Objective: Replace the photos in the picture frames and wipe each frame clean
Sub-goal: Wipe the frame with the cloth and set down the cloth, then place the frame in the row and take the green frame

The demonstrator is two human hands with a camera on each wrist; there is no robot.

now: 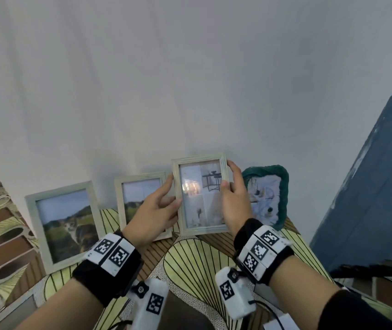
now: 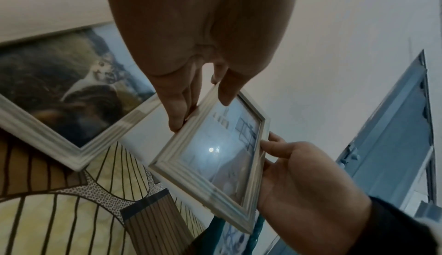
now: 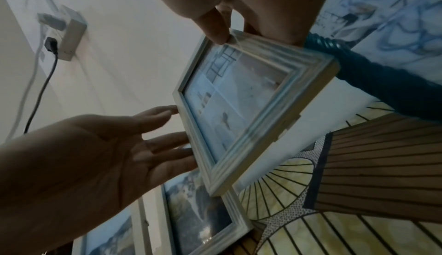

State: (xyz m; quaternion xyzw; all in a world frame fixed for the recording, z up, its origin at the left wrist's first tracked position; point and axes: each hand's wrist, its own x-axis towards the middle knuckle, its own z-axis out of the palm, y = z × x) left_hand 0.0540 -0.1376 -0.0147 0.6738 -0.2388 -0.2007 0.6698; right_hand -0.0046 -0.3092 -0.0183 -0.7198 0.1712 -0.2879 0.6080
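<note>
Your right hand (image 1: 234, 206) has its grip clamped on the pale wooden picture frame (image 1: 201, 194): thumb on the front of the right rail, fingers wrapped behind it. Your left hand (image 1: 153, 215) is not clamped on anything; its fingers (image 3: 167, 115) lie straight, tips touching the frame's left rail, thumb up near the top corner. The frame stands upright with its long axis vertical, glass toward you, between your two hands; whether its bottom edge rests on the patterned worktop (image 1: 195, 265) or hangs just above it, you cannot tell from these views. Its photo is a pale collage with a small dark table.

The relation to watch is the frame against the white wall (image 1: 190, 79) directly behind it. Either hand is equally close; the right one carries it, the left only steadies.

Neighbours crowd both sides. Just left, partly behind your left hand, a second pale frame (image 1: 142, 186) leans on the wall, and further left a third (image 1: 64, 222), both showing a cat on a hillside. Just right, behind your right hand, stands a teal frame (image 1: 283, 186) with a bluish print. A wall socket with a plugged cable (image 3: 51, 45) sits off to the left, well apart.

Judging by this, tilting or turning the frame risks clipping either neighbour, so draw it toward you before opening the back.
</note>
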